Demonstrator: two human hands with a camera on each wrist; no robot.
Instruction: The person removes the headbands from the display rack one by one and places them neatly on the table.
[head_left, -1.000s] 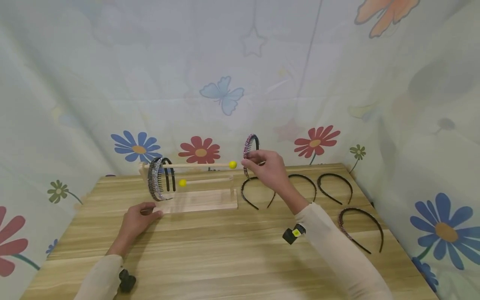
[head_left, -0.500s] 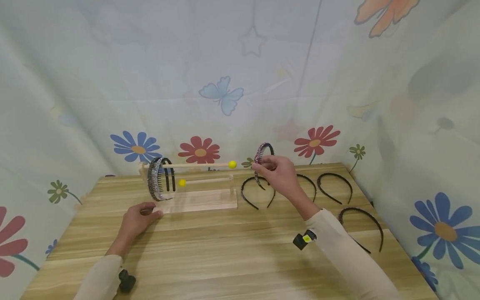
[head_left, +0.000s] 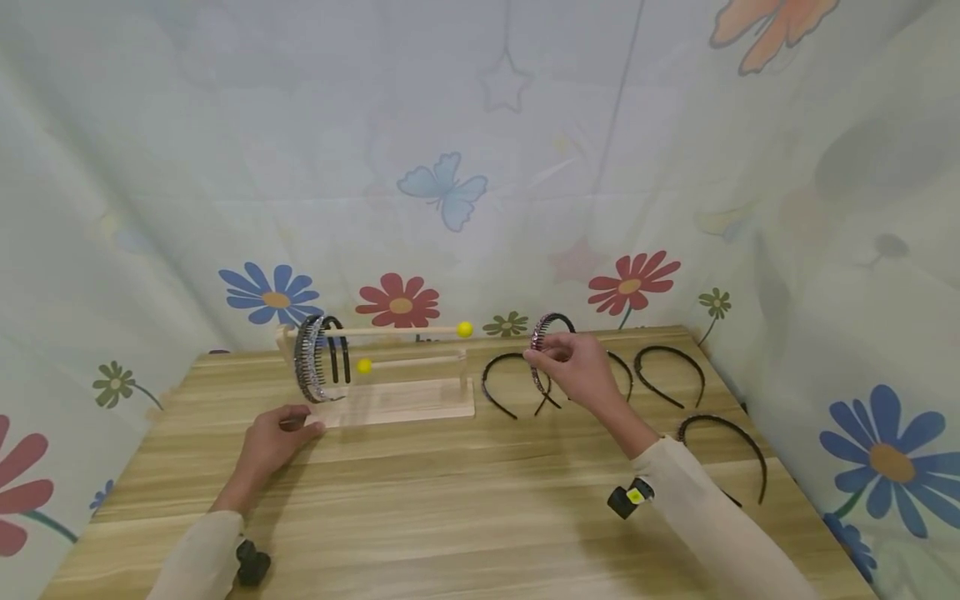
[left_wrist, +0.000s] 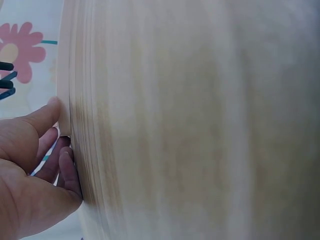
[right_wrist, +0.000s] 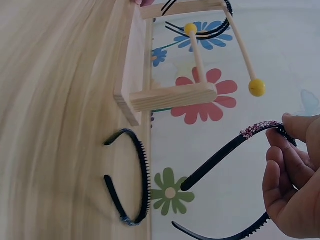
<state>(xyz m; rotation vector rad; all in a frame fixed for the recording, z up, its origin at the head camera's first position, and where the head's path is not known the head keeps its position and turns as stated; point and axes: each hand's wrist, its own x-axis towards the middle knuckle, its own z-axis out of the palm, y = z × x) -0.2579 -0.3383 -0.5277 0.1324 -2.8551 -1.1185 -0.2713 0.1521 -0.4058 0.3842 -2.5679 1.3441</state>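
In the head view my right hand (head_left: 581,367) pinches a black toothed headband (head_left: 537,333) above the table's right half. Pink stones (right_wrist: 255,130) cover part of its band in the right wrist view, where thumb and fingers grip it with its ends pointing away. My left hand (head_left: 273,442) rests at the front left corner of a wooden headband stand (head_left: 405,402). In the left wrist view the thumb and fingers (left_wrist: 45,117) pinch the base's edge. Several headbands (head_left: 306,358), one silver and glittery, hang at the left end of the stand's upper rod.
The stand's two rods end in yellow balls (head_left: 465,330), the upper one pointing right. Several black headbands lie on the table at right, among them a near one (head_left: 742,433) and a far one (head_left: 697,367). A flower-printed curtain (head_left: 450,108) encloses the table.
My right hand has moved right and down, away from the upper rod's ball, carrying the pink-stoned headband lower over the headbands on the table. The left hand has stayed at the stand's corner.
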